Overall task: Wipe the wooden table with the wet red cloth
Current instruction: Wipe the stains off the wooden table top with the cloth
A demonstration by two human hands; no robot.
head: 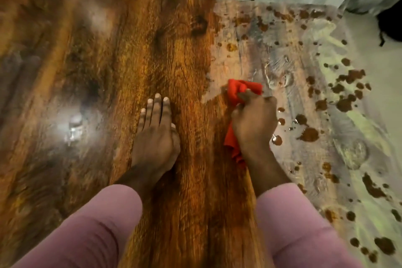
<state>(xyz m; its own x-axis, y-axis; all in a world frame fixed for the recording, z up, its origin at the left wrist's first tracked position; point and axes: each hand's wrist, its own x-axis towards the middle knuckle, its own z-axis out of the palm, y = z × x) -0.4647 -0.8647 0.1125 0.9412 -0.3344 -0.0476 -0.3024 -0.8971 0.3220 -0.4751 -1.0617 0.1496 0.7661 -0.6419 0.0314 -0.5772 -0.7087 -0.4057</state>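
Head: red cloth [236, 102] lengthwise toward far edge.

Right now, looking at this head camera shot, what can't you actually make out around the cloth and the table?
- Head view: most of the red cloth is hidden inside and under the right hand, so its full size is unclear.
- The left hand lies flat, covering the wood under its palm.
- The wooden table near edge is hidden by the pink sleeves, and its left side runs off frame.
- Whether the dusty film is wet or dry is unclear.

Loose pink sleeves [91, 230], bare hands [155, 137], pale fingernails.
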